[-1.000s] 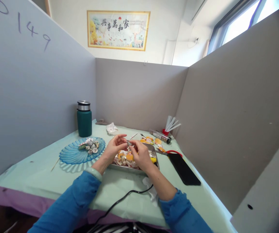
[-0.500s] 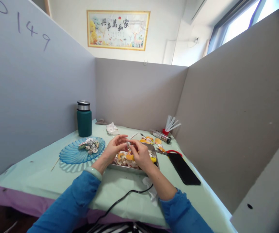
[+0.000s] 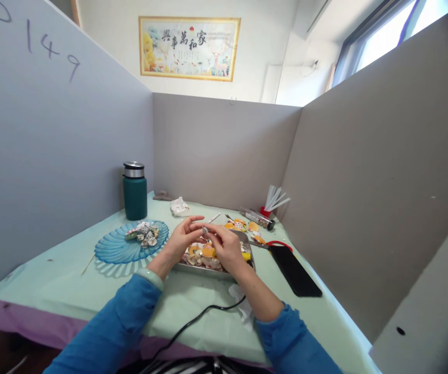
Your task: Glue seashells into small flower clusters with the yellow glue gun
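Note:
My left hand (image 3: 184,239) and my right hand (image 3: 226,246) meet over a metal tray (image 3: 204,271) heaped with shells and orange pieces. Between their fingertips is a small grey-white shell-like piece (image 3: 205,231), pinched by both hands; its exact shape is too small to tell. A yellow object (image 3: 246,256) lies at the tray's right side, partly behind my right hand. Left of my hands, a blue scalloped glass plate (image 3: 110,244) carries a cluster of small shells (image 3: 147,235).
A green bottle (image 3: 135,192) stands behind the plate. On the right lie a black phone (image 3: 296,271), red-handled scissors (image 3: 280,243) and a clear tube (image 3: 258,218), near white sticks in a red holder (image 3: 266,211). A black cable (image 3: 204,313) and crumpled tissue (image 3: 242,306) lie in front.
The small piece between my fingertips has turned slightly, and my fingers have shifted a little around it. Both arms stay nearly in place.

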Action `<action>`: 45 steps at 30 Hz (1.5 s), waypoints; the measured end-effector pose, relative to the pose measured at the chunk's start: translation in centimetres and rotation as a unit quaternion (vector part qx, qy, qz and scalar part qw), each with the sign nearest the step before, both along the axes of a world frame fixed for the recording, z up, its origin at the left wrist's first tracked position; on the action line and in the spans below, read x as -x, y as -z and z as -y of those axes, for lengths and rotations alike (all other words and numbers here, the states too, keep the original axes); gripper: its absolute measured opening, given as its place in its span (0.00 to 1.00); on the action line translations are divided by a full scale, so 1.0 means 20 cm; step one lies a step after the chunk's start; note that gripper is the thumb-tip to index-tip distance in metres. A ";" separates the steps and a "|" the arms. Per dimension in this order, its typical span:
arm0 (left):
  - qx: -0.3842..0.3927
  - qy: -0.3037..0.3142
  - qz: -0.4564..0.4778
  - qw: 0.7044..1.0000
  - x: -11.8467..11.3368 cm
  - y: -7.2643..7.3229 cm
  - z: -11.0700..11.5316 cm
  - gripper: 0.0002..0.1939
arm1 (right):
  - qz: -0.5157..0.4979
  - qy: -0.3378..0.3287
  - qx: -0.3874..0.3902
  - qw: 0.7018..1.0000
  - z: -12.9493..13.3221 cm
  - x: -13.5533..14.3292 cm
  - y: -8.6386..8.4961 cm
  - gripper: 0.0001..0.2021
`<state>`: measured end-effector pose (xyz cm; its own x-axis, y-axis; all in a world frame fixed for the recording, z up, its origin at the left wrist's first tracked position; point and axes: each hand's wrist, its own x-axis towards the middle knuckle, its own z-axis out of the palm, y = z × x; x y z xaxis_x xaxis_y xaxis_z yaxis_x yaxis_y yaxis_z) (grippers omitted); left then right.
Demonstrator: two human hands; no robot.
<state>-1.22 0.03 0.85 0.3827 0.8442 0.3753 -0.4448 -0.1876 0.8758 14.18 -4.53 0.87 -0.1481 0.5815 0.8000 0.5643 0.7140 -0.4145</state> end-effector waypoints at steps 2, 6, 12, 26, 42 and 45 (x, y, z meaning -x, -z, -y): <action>0.003 0.000 0.001 1.000 0.00 -0.01 0.01 0.26 | -0.005 0.008 -0.001 1.000 0.00 0.00 0.01 0.14; 0.008 -0.003 0.001 1.000 0.00 -0.01 0.01 0.25 | 0.010 0.037 0.005 0.999 -0.02 -0.03 0.00 0.14; 0.014 -0.028 0.002 0.999 0.00 0.00 -0.01 0.25 | 0.136 0.133 0.079 0.979 -0.02 -0.17 -0.09 0.08; 0.044 -0.060 0.027 0.997 0.01 0.02 -0.07 0.25 | 0.336 0.226 0.217 0.888 0.08 -0.26 -0.04 0.12; 0.074 -0.015 0.060 0.995 0.02 0.01 -0.06 0.24 | -0.265 -0.120 0.259 0.921 0.06 -0.25 -0.10 0.20; 0.077 -0.017 0.066 0.995 0.02 0.00 -0.05 0.24 | -0.242 -0.194 0.304 0.901 0.08 -0.20 -0.08 0.18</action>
